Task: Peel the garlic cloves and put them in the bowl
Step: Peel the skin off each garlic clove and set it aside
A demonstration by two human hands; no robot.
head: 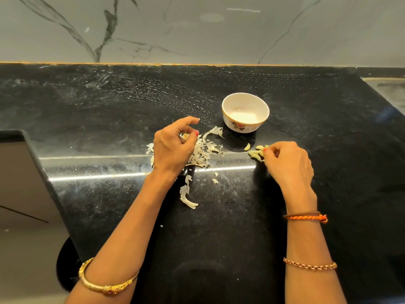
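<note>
A small white bowl (245,111) with a flower print stands on the black counter and looks empty inside. Several peeled pale green garlic cloves (255,152) lie in a little group in front of it. My right hand (287,163) rests over that group, its fingers curled round some of the cloves. One clove (247,147) lies apart to the left. My left hand (173,148) hovers over a heap of papery garlic skins (205,151), fingers loosely curled; I cannot tell whether it holds anything.
The black stone counter (219,216) has a loose strip of skin (186,197) and small scraps near its middle. Its left edge drops off at a cut corner. A sink rim (385,84) shows at the far right. A marble wall stands behind.
</note>
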